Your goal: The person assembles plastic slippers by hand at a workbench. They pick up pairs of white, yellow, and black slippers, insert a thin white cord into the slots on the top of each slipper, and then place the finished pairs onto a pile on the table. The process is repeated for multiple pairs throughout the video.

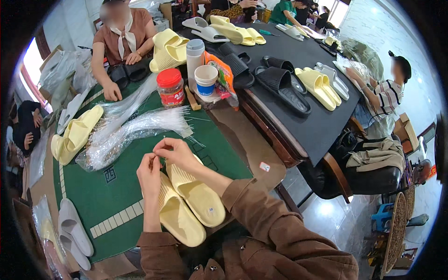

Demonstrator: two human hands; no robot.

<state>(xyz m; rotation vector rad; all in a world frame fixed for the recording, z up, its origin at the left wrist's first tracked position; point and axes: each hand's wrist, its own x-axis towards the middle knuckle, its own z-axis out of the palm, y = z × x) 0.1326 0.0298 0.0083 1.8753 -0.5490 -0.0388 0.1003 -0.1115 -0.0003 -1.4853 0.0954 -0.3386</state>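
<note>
My left hand (pixel 149 173) and my right hand (pixel 176 153) meet over the toe ends of a pair of pale yellow slides (pixel 184 221) at the table's near edge. The fingertips of both are pinched together, close to each other. Whatever lies between them is too small to make out. The slides sit side by side, heels toward me, a small white sticker on the right one's insole. Just beyond my hands lies a bundle of thin clear plastic strands (pixel 154 122), partly wrapped in clear film.
Grey slides (pixel 74 228) and another yellow pair (pixel 77 133) flank the green table mat (pixel 126 191) at left. A red-lidded jar (pixel 171 87), paper cup (pixel 206 80) and white bottle (pixel 195 60) stand beyond. Black slides (pixel 282 88) lie on the dark table; co-workers sit around.
</note>
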